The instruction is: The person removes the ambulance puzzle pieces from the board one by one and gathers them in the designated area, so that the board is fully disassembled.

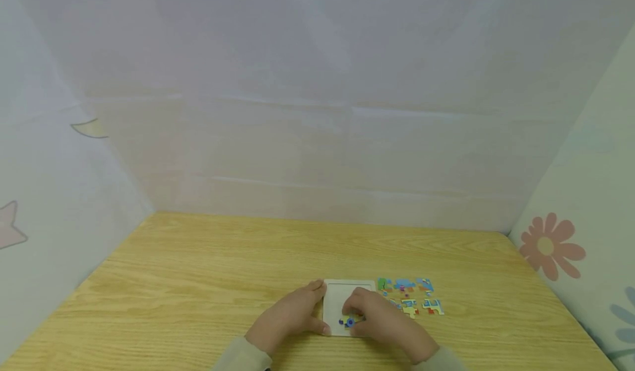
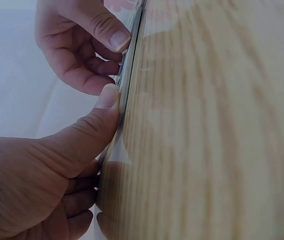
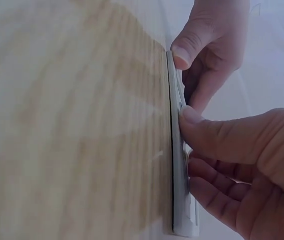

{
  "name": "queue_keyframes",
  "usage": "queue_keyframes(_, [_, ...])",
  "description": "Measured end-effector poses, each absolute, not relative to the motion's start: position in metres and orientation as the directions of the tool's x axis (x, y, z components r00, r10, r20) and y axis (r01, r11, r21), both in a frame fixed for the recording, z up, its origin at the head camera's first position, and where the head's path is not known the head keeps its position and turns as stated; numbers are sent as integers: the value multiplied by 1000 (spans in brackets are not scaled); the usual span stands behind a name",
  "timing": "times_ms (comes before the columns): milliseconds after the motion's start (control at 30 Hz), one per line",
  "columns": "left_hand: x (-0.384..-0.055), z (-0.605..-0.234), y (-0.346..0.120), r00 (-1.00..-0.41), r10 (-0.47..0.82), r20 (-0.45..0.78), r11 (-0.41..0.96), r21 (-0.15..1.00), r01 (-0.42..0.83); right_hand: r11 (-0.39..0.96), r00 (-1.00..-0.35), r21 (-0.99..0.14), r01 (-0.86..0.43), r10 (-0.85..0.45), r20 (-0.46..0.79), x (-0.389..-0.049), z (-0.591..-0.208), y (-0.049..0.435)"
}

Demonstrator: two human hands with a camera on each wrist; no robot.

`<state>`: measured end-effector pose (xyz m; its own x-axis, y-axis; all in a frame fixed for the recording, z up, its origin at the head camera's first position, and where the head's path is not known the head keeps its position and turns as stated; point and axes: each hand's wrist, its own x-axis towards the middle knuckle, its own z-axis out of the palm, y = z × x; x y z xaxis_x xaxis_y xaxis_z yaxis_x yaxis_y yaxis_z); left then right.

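Note:
A white, shallow puzzle tray [image 1: 335, 300] with a raised rim lies flat on the table. My left hand [image 1: 294, 311] grips its left side, the thumb at the near corner and the fingers at the far one. Over the near right part of the tray, my right hand [image 1: 381, 317] holds a jigsaw piece [image 1: 350, 322] with blue and yellow print between thumb and fingers. That hand partly covers the piece. Both wrist views show the tray edge-on, with the left thumb [image 2: 107, 97] and right thumb [image 3: 192, 116] at its near side; the piece's face is hidden there.
Several loose jigsaw pieces [image 1: 404, 285] lie in two rows on the wooden table [image 1: 198, 283], right of the tray. The right hand partly hides the nearer row. Pale cloth walls [image 1: 317, 156] stand behind the table and at both sides.

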<state>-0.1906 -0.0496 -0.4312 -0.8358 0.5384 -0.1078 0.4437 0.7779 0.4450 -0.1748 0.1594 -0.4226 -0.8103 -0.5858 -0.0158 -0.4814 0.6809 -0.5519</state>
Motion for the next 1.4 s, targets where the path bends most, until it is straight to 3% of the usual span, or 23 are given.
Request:
queue_keyframes(200, [-190,-431,-50,-838,535,-106,778,447,441,727,-811,-460,-511,-584,-23,-180,-421,153])
queue_keyframes(767, [-188,-432,-50,-832,547,-95,768,452,453,836,-851,-376,-400,-491,-186,-186,-409,137])
queue_keyframes(1400, [-190,-433,-51,-831,551,-79,770,431,470,819,-873,-474,-323,-452,-186,-185,-414,144])
